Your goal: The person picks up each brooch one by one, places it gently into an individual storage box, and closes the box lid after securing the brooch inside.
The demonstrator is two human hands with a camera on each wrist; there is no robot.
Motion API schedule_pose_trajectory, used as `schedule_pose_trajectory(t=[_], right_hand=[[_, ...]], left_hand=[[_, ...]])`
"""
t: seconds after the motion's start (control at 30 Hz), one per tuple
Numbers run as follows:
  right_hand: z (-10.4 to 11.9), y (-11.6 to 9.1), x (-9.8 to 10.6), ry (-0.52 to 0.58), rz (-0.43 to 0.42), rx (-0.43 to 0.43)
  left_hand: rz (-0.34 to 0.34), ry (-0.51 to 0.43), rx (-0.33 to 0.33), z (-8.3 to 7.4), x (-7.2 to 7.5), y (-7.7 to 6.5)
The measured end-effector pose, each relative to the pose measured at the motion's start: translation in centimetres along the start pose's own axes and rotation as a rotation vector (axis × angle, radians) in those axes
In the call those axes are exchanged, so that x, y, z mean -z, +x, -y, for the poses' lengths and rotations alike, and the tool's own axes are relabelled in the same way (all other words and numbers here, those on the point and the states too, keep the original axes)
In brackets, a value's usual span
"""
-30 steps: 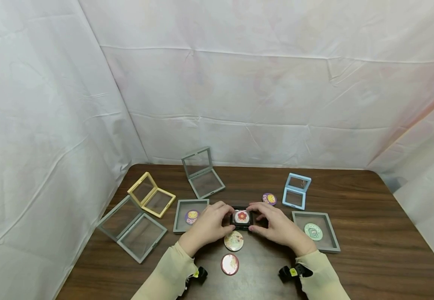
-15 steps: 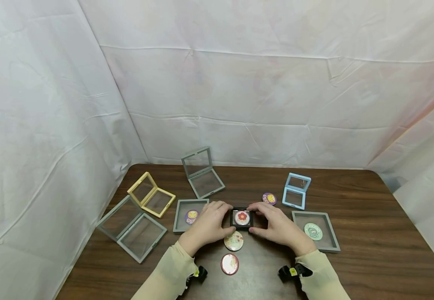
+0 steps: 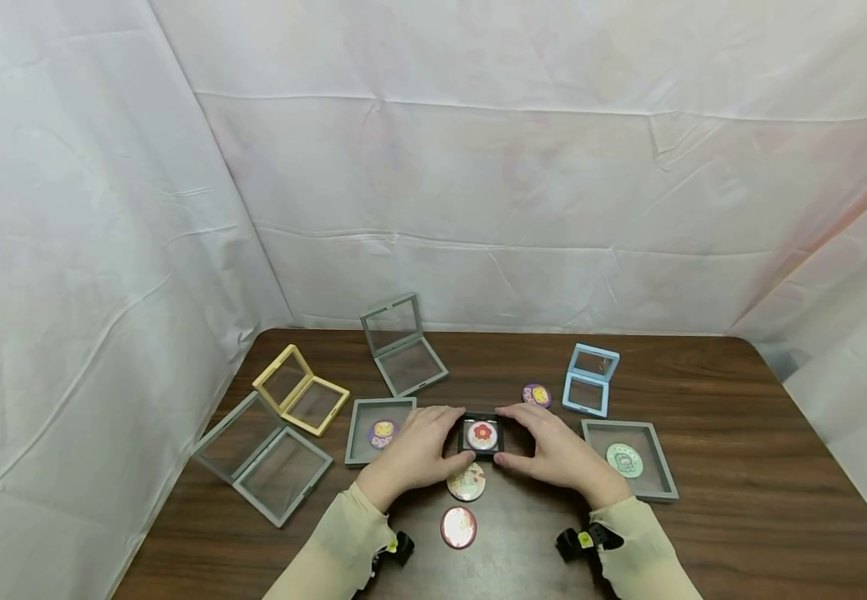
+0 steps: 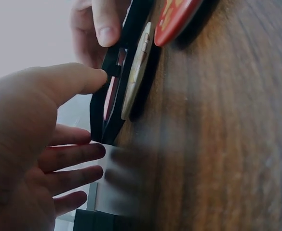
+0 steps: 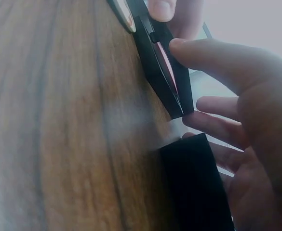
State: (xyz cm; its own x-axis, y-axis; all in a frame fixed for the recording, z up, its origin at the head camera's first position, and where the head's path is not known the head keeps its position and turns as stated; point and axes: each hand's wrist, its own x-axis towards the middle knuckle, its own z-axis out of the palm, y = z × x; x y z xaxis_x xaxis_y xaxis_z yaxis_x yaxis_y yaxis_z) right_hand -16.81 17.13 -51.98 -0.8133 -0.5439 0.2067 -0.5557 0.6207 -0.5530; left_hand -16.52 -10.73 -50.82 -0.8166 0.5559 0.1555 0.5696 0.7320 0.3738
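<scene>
Between my two hands lies a small black display case point(image 3: 482, 455) with a clear window, and a round white badge with a red flower point(image 3: 482, 434) shows in its middle. My left hand point(image 3: 422, 446) holds the left side, thumb at the near corner and fingers at the far one. On the right side my right hand point(image 3: 557, 450) grips it the same way. Both wrist views show the thumbs on the near edge of the case point(image 5: 155, 72), where a narrow gap between its halves reveals the badge's pinkish rim. A cream patterned badge point(image 3: 467, 482) lies right before the case.
A red-rimmed badge point(image 3: 459, 527) lies nearer me. Left stand an open yellow case point(image 3: 317, 406) and open grey cases point(image 3: 281, 475); a grey tray-like half point(image 3: 360, 433) holds a purple badge. Right are a blue case point(image 3: 586, 394), a purple badge point(image 3: 536, 396) and a grey half point(image 3: 654, 492) with a green badge.
The black case's upper frame has come down flatter over the flower badge, and its near edge looks thinner. Both hands keep their hold with small finger shifts.
</scene>
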Motion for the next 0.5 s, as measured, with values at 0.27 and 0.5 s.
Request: schedule_pose_trajectory(t=[0.27, 0.5], right_hand=[[-0.08, 0.12, -0.10, 0.002, 0.022, -0.015], [-0.17, 0.15, -0.25, 0.005, 0.024, -0.019]], left_hand=[[0.009, -0.003, 0.011, 0.00, 0.07, -0.09], [0.017, 0.005, 0.018, 0.10, -0.16, -0.08]])
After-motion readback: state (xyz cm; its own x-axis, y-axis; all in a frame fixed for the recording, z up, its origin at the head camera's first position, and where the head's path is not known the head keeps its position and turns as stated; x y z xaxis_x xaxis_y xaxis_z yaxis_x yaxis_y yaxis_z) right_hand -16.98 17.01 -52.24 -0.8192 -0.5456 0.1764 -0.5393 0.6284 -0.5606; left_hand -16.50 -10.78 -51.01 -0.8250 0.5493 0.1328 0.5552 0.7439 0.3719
